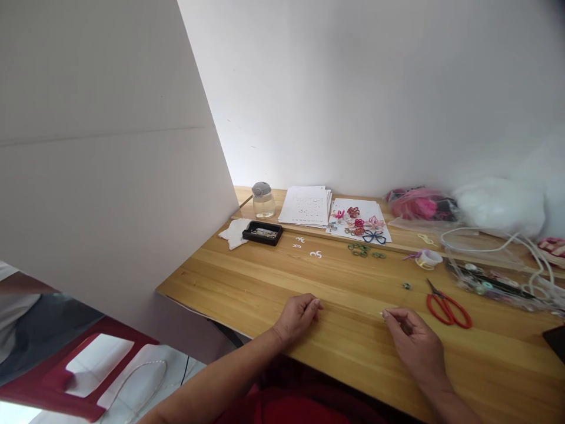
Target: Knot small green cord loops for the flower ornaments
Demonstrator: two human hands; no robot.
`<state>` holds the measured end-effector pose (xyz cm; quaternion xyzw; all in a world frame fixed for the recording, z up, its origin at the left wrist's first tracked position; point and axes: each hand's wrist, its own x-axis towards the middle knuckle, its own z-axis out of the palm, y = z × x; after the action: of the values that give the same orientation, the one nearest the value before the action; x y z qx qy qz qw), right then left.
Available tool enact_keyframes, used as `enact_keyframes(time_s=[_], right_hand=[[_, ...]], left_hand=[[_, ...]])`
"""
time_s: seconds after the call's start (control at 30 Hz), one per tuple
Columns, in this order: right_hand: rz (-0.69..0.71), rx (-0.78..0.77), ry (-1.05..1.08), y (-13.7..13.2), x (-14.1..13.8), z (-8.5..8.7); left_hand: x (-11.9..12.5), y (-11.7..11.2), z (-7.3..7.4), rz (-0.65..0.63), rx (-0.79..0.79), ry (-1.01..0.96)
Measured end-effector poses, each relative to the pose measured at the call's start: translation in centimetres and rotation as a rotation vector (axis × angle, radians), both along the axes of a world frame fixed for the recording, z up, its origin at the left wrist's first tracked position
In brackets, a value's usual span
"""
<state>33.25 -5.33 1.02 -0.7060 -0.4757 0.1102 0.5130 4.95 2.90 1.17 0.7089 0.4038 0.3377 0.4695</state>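
My left hand (299,320) rests near the table's front edge with its fingers curled and the thumb against the index finger. Whatever it may hold is hidden. To the right, my right hand (417,347) makes a pinch; a tiny pale speck shows at its fingertips, too small to name. Closest to this hand lie red-handled scissors (446,307), points away from me, and a small dark green piece (406,286). Farther back are flat green curled pieces (358,250) and white C-shaped pieces (315,254). A white spool (428,259) with purple thread stands behind the scissors.
Along the wall are a lidded glass jar (263,203), stacked paper sheets (304,206), a sheet bearing colourful flower shapes (358,224) and a bag of pink material (419,205). A black tray (262,233) sits left; tool pouches and a white cord (536,259) crowd the right.
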Motion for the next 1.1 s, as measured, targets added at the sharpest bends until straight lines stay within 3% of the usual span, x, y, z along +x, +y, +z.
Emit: enact_keyframes(time_s=[0.3,0.43,0.53,0.63,0.87,1.0,1.1], right_hand=[[0.026,-0.061,0.079,-0.2,0.1,-0.3],[0.005,-0.066,0.078,-0.5,0.1,-0.2],[-0.013,-0.06,0.078,-0.3,-0.1,0.1],[-0.019,-0.01,0.084,0.8,-0.6,1.5],[0.048,0.15,0.17,5.1,-2.0,7.5],[0.093,0.215,0.226,7.4,-2.5,9.9],[0.155,0.253,0.266,8.7,-2.8,10.9]], left_hand=[[-0.4,-0.4,-0.4,-0.022,0.034,0.007],[-0.4,-0.6,0.3,-0.027,-0.005,-0.026],[-0.1,0.0,2.3,-0.127,-0.062,-0.07],[0.5,1.4,5.3,-0.146,0.005,-0.059],[2.3,6.0,11.9,-0.259,0.112,-0.086],[3.7,8.3,14.3,-0.185,0.155,-0.178],[4.9,9.1,15.0,-0.146,0.076,-0.241]])
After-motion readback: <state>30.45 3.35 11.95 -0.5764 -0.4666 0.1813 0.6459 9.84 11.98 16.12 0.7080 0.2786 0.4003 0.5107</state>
